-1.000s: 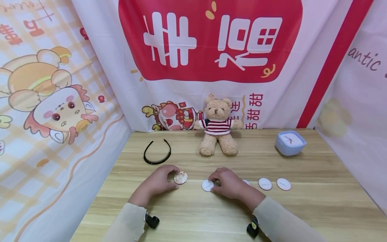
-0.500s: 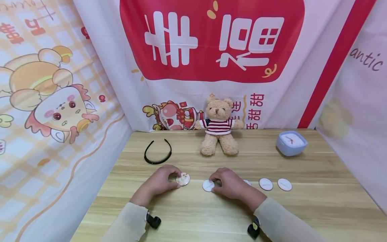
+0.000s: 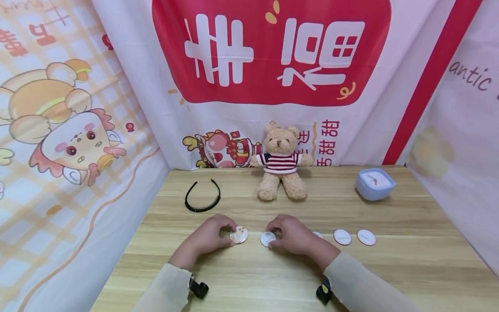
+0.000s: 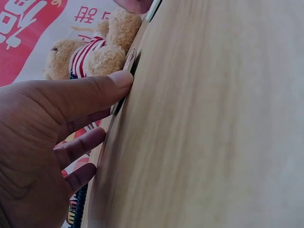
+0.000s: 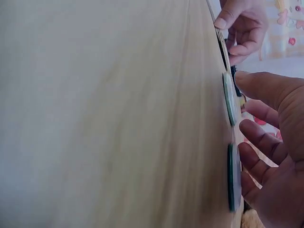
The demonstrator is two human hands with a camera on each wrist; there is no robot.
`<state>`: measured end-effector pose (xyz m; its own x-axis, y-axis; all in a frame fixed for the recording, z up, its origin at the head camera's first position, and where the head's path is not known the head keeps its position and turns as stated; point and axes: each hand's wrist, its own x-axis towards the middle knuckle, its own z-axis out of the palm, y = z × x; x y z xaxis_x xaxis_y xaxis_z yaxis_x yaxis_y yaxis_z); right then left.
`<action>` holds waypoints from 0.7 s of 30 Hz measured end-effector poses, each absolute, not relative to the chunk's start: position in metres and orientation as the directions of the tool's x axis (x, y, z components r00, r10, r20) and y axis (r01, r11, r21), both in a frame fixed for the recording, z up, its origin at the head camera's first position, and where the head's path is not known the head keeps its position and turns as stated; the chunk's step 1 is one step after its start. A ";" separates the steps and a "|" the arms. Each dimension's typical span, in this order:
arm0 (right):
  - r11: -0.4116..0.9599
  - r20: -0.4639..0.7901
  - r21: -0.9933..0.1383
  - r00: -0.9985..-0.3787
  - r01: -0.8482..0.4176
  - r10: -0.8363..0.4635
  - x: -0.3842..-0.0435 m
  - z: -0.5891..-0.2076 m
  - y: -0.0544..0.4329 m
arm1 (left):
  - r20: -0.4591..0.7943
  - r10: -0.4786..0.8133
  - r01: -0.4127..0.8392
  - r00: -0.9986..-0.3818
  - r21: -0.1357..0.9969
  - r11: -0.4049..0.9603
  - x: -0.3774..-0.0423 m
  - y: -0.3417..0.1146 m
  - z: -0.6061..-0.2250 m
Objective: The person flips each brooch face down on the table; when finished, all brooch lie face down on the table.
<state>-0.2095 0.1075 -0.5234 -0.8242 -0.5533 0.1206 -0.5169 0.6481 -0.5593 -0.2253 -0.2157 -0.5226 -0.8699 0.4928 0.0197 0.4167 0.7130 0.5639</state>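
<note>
My left hand (image 3: pixel 208 235) pinches a small round disc (image 3: pixel 240 235) with a pale, reddish-patterned face between thumb and fingers. Seen from the left wrist, the thumb lies at the edge of this disc (image 4: pixel 130 59), low at the tabletop. A short gap to the right, a white round disc (image 3: pixel 267 239) lies flat, with the thumb and forefinger of my right hand (image 3: pixel 291 235) at its edges. The right wrist view shows its green rim (image 5: pixel 229 97); whether the thumb presses on it is hard to tell. Another white disc (image 3: pixel 318 234) is partly hidden behind the right hand.
Two more white discs (image 3: pixel 342 237) (image 3: pixel 366 237) lie in line at the right. A black toothed headband (image 3: pixel 202 208) rests behind the left hand. A teddy bear (image 3: pixel 281 164) sits against the back cloth, and a blue clock (image 3: pixel 375 185) stands at the back right.
The patterned disc has moved a little to the right with my left hand, closer to the white disc. My right hand stays at the white disc, shifted only slightly left.
</note>
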 end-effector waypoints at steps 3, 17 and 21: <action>0.628 0.136 -0.555 -0.805 -0.545 -0.578 -0.209 -0.522 0.098 | 0.015 0.492 0.414 -0.871 0.563 0.715 -0.226 -0.216 -0.522; 0.626 0.099 -0.526 -0.772 -0.576 -0.628 -0.211 -0.520 0.043 | -0.008 0.491 0.405 -0.871 0.556 0.726 -0.227 -0.218 -0.523; 0.634 0.114 -0.499 -0.770 -0.591 -0.628 -0.212 -0.519 0.035 | 0.017 0.509 0.429 -0.861 0.561 0.708 -0.227 -0.218 -0.523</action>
